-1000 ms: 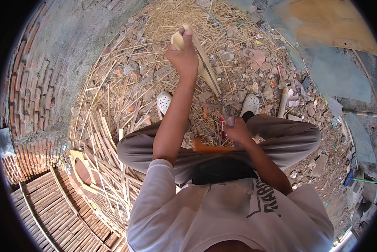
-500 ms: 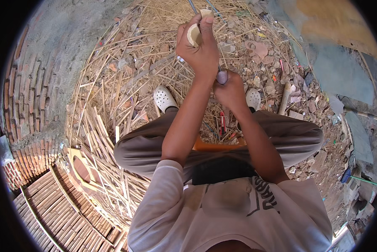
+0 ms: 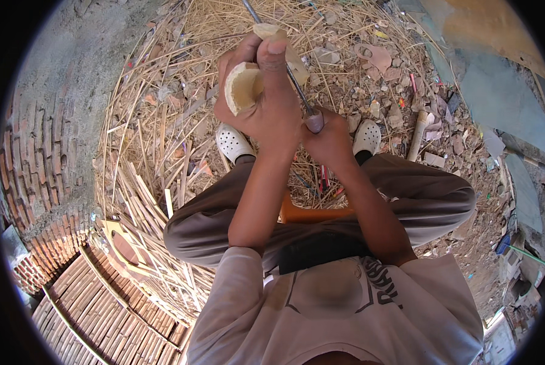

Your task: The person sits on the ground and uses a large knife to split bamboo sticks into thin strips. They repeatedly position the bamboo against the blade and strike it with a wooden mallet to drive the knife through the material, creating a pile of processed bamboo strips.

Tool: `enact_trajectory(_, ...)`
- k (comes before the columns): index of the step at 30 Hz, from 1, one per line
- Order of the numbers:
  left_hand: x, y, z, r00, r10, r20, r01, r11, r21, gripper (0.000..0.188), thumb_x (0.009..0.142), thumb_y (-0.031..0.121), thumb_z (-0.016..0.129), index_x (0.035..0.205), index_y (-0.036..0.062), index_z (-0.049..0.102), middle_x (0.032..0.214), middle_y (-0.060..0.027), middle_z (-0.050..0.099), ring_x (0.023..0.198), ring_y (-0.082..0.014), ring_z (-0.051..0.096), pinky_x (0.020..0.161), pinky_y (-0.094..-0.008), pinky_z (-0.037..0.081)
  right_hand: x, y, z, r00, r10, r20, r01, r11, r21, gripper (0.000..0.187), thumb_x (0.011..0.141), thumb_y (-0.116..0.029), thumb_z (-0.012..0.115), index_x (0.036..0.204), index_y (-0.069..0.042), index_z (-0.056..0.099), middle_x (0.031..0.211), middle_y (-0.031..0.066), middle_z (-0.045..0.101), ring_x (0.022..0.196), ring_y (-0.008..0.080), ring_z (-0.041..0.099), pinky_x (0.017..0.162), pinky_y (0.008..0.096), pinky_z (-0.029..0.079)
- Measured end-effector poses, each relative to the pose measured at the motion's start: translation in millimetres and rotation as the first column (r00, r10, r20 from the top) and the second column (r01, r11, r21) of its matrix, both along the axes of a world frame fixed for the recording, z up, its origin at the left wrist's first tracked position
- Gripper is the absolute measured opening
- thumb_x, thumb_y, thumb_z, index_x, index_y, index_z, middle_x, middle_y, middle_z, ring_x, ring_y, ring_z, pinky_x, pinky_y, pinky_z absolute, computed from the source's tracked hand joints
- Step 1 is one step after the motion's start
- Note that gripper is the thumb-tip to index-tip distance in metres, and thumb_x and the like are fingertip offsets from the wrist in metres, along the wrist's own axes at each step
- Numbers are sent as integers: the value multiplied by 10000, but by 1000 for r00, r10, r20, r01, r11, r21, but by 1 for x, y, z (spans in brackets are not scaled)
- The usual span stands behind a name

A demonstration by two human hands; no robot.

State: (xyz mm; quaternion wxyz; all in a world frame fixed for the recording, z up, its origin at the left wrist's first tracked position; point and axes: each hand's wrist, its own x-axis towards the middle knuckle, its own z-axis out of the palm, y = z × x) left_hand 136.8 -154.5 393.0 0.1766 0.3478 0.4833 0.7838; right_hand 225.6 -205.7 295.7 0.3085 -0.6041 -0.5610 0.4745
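Observation:
My left hand (image 3: 266,112) is raised in front of me, its fingers wrapped round a pale, hollow, curved piece of bamboo (image 3: 237,91) with a rough cut rim. The thumb presses along the bamboo, and more of it shows beyond the thumb. Just to the right and lower, my right hand (image 3: 332,140) is closed on a long metal tool with a rounded greyish-purple handle end (image 3: 314,123). The tool's thin dark shaft (image 3: 296,87) runs up and left past the bamboo. Its working tip is out of sight.
Straw and rubble (image 3: 339,67) cover the ground around my white clogs (image 3: 233,143). Bamboo strips (image 3: 141,198) are heaped at left, near a slatted bamboo panel (image 3: 111,304) and a brick wall (image 3: 38,164). Grey sheets (image 3: 497,97) lie at right. An orange seat (image 3: 309,214) shows between my legs.
My left hand has come nearer and to the left with the bamboo, which is turned so its hollow inside shows. More of the tool's shaft is visible; my right hand has shifted slightly down.

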Motion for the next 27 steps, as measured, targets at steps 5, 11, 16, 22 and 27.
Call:
enact_trajectory(5,0,7,-10,986,-84,-142,71,993,-99,311,814,161,795,1053,-13,697,944,-35,584,778,-80,569,673,-207,458,32,-27,-206,969,56,240,36,932,-362,225,770,-151,668,849,55,627,655,170,623,593,278,622,571,433,478)
enact_trajectory(11,-24,49,-11,910,-289,-296,311,950,30,558,810,228,790,1250,-41,577,1227,-158,590,1090,-242,615,932,-332,504,34,-32,-236,978,42,203,59,883,-466,244,794,-169,648,829,64,584,660,176,602,586,277,609,544,440,473)
enact_trajectory(16,-23,70,-6,752,-659,-16,659,751,35,516,943,331,622,1185,-122,568,1150,-229,640,1080,-292,643,899,-378,555,27,-30,-231,958,-58,-281,-164,695,-701,206,800,-167,645,750,4,543,607,93,540,501,229,547,499,430,446)
enact_trajectory(22,-16,74,-5,919,-368,-142,361,930,-72,386,1008,318,514,943,-50,611,744,-103,654,720,-155,647,626,-272,528,33,-20,-226,913,-131,-387,-204,676,-708,221,785,-166,652,681,6,560,564,81,509,476,238,525,487,443,434)
enact_trajectory(27,5,56,-3,994,16,-112,-9,998,60,396,1022,335,484,774,28,519,628,-19,519,571,-99,493,540,-238,397,1,-32,-203,990,-119,81,139,933,-331,247,749,-155,670,747,81,601,554,146,553,504,274,570,518,473,457)
